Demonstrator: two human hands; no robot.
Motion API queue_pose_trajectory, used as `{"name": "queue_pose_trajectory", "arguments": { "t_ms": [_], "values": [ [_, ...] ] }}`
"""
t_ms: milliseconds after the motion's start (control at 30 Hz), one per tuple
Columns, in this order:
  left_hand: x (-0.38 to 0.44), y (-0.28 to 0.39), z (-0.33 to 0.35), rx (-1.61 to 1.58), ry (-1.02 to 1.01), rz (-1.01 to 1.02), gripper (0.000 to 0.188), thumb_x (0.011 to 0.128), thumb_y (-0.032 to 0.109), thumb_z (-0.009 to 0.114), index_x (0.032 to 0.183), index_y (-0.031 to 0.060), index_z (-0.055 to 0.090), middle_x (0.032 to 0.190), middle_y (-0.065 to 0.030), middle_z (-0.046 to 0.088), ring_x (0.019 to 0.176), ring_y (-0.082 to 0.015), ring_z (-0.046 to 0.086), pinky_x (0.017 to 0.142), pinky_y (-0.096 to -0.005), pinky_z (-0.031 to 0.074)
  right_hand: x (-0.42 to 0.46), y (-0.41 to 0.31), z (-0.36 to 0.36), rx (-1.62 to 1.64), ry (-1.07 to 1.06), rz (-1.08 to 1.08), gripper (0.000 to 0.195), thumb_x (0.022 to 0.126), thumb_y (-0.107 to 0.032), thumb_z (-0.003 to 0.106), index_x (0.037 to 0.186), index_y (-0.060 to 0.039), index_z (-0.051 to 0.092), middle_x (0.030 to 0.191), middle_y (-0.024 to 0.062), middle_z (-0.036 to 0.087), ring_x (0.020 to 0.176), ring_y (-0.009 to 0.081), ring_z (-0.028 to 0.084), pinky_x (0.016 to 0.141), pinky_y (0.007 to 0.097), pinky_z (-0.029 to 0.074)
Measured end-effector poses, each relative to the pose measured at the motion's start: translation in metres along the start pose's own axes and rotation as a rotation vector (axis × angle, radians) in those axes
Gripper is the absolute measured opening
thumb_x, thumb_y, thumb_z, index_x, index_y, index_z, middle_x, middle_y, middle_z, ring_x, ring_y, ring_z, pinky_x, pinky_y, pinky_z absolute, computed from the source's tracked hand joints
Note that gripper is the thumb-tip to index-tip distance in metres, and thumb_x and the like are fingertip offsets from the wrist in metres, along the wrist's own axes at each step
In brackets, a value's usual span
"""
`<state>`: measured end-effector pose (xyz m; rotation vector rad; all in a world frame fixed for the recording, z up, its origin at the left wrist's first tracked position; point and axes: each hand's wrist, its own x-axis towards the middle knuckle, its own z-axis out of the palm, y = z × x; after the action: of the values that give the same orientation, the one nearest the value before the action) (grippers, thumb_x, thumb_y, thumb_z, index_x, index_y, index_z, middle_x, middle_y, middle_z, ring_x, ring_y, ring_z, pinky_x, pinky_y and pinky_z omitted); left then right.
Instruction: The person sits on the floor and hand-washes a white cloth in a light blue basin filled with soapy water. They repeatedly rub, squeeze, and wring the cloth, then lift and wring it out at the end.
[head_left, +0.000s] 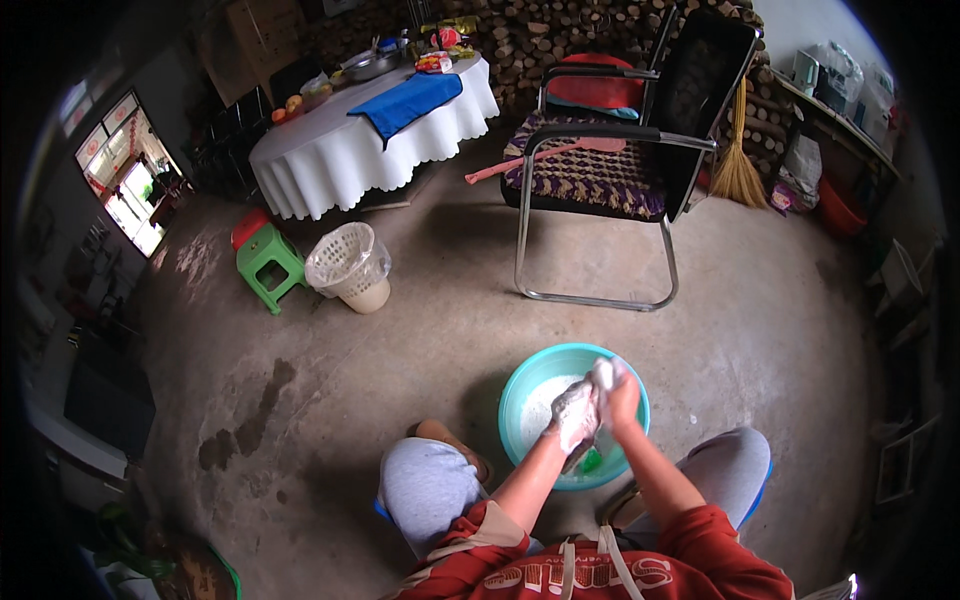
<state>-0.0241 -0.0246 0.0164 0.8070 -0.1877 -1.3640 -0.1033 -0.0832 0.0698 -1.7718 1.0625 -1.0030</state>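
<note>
A turquoise plastic basin (512, 442) with foamy, whitish water (541, 409) stands on the floor between the person's knees. Over it, my left hand (576, 412), coated in white suds, grips a dark, lathered cloth-like item (579, 453) that hangs down towards the water. My right hand (619, 394) is closed beside it, against the left hand, with thick white foam at its fingers; whether it also holds part of the item is hidden. A bright green object (592, 460) lies in the basin below the hands.
Beyond the basin stands a metal-framed chair (592, 304) with a woven seat cover. A lined waste basket (349, 262) and a green plastic stool (262, 251) are at the left. Behind them is a table with a white cloth (322, 172). A straw broom (739, 169) leans against stacked firewood.
</note>
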Motion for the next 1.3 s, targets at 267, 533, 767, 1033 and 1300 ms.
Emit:
{"name": "queue_pose_trajectory", "arguments": {
  "t_ms": [267, 533, 767, 1033, 1300],
  "values": [
    [-0.001, -0.016, 0.018, 0.046, 0.179, -0.134, 0.023, 0.095, 0.028, 0.053, 0.103, 0.0074, 0.060, 0.092, -0.0037, 0.062, 0.073, -0.0149, 0.060, 0.064, -0.0311, 0.052, -0.005, 0.019, 0.000, -0.081, -0.047, -0.081, 0.026, 0.086, -0.027, 0.065, 0.072, -0.0057, 0.062, 0.064, 0.0185, 0.058, 0.055, 0.0365, 0.052, 0.053, 0.0410, 0.044],
    [0.029, -0.025, -0.093, -0.403, -0.392, -0.054, 0.026, 0.099, 0.033, 0.045, 0.092, 0.0118, 0.057, 0.088, -0.0017, 0.058, 0.079, -0.0156, 0.058, 0.070, -0.0321, 0.050, -0.046, -0.025, 0.034, 0.042, -0.089, -0.283, 0.015, 0.080, -0.021, 0.069, 0.079, -0.0066, 0.066, 0.067, 0.0197, 0.058, 0.058, 0.0348, 0.056, 0.057, 0.0399, 0.046],
    [0.021, -0.040, 0.007, -0.081, 0.210, -0.058, 0.029, 0.098, 0.033, 0.043, 0.104, 0.0086, 0.059, 0.097, -0.0061, 0.060, 0.088, -0.0177, 0.059, 0.074, -0.0318, 0.052, -0.009, 0.020, -0.002, -0.091, 0.030, -0.002, 0.020, 0.084, -0.025, 0.066, 0.077, -0.0060, 0.064, 0.070, 0.0207, 0.059, 0.062, 0.0411, 0.053, 0.059, 0.0413, 0.046],
    [-0.001, -0.013, 0.034, -0.319, -0.046, -0.120, 0.033, 0.101, 0.036, 0.044, 0.120, 0.0101, 0.052, 0.106, -0.0047, 0.057, 0.093, -0.0137, 0.056, 0.080, -0.0242, 0.049, 0.017, 0.058, -0.003, -0.017, -0.058, 0.160, 0.021, 0.088, -0.024, 0.064, 0.082, -0.0040, 0.064, 0.066, 0.0136, 0.057, 0.060, 0.0171, 0.054, 0.057, 0.0359, 0.045],
    [-0.004, 0.026, -0.001, -0.044, -0.119, -0.079, 0.020, 0.093, 0.012, 0.052, 0.110, 0.0051, 0.060, 0.100, -0.0076, 0.063, 0.089, -0.0221, 0.060, 0.082, -0.0326, 0.050, 0.028, 0.090, -0.026, 0.413, -0.584, 0.585, 0.060, 0.094, -0.060, 0.042, 0.096, -0.0044, 0.065, 0.085, 0.0041, 0.061, 0.078, 0.0151, 0.056, 0.074, 0.0330, 0.047]
  ]
}}
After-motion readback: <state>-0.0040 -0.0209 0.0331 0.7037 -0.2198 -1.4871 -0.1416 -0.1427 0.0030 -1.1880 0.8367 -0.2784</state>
